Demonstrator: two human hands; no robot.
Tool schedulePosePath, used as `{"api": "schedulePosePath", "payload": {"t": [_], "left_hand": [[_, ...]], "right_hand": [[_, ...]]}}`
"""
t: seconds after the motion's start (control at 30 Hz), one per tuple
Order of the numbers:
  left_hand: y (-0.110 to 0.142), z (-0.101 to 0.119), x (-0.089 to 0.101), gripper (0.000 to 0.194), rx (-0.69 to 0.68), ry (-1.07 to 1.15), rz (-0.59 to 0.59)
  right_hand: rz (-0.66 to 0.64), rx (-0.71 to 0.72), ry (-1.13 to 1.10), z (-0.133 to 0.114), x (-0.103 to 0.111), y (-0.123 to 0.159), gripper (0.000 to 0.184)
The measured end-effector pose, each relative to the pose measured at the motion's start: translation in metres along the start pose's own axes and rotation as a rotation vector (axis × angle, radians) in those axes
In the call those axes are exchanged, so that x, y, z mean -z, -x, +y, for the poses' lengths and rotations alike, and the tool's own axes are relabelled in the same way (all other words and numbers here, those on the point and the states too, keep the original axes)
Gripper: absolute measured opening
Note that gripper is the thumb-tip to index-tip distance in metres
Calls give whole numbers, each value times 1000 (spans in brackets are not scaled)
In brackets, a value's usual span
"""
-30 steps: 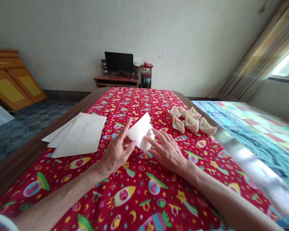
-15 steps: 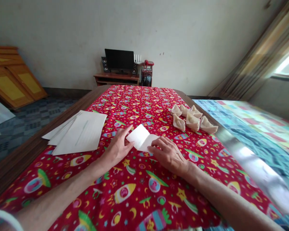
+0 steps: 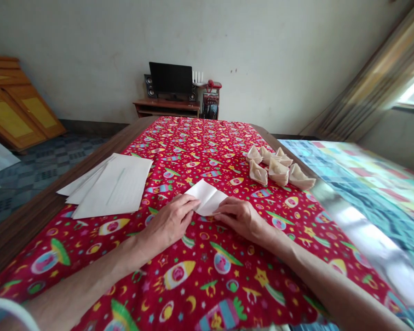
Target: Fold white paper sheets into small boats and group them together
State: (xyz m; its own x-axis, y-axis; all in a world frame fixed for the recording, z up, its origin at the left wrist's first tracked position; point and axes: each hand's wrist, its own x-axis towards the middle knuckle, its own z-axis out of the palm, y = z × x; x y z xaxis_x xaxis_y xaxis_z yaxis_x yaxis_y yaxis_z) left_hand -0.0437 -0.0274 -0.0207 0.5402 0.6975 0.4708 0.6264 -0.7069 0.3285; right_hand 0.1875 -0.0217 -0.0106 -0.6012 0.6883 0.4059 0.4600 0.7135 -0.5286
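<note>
A small white piece of paper (image 3: 205, 195) with a crease across its middle lies on the red patterned tablecloth (image 3: 207, 156) in front of me. My left hand (image 3: 175, 217) is closed on its left edge, thumb underneath and fingers on top. At the right corner, my right hand (image 3: 243, 218) pinches the paper between thumb and curled fingers. The two halves of the paper tilt up slightly from the crease. Beyond my right hand stand several folded paper boats (image 3: 278, 172) in a group. A fanned stack of white paper sheets (image 3: 115, 186) lies to the left.
The cloth covers a long dark wooden table (image 3: 100, 154). Against the far wall are a monitor (image 3: 170, 78) with speakers and a red telephone (image 3: 212, 85). A wooden cabinet (image 3: 17, 103) is at the left; a bed with a patterned cover (image 3: 359, 184) is at the right.
My left hand has turned from outstretched fingers beside the paper to gripping its left edge. My right fingers have drawn together at the right corner. The view has tilted slightly.
</note>
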Motion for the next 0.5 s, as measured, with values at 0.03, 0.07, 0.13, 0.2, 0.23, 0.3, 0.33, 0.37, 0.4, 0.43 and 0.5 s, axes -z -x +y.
{"api": "schedulePosePath", "payload": {"t": [0.03,0.07,0.13,0.2,0.23,0.3,0.33,0.37,0.4,0.43,0.5], "left_hand": [[0,0,1,33,0,-10,-9],[0,1,2,32,-3,-22,-17],[1,3,4,32,-13,-47,-27],[2,5,5,32,-21,-73,-33],[2,6,6,31,-28,-85,-39],[3,7,6,30,-38,-108,-46],[3,7,6,29,-43,-118,-46],[3,7,6,29,-49,-126,-47],[3,7,6,29,-53,-133,-46],[3,7,6,29,-56,-139,-45],[3,8,6,29,-60,-148,-46]], "right_hand": [[1,-45,-38,0,1,0,22],[2,-87,-54,1,2,-1,23],[14,-155,-26,1,1,-3,26],[33,-206,38,1,-1,-6,26],[44,-228,71,1,-3,-8,24],[62,-269,127,1,-7,-11,23],[71,-290,146,2,-8,-12,23],[81,-311,157,2,-9,-14,23],[91,-330,162,3,-10,-15,23],[98,-348,161,4,-10,-16,22],[108,-381,152,6,-11,-19,19]]}}
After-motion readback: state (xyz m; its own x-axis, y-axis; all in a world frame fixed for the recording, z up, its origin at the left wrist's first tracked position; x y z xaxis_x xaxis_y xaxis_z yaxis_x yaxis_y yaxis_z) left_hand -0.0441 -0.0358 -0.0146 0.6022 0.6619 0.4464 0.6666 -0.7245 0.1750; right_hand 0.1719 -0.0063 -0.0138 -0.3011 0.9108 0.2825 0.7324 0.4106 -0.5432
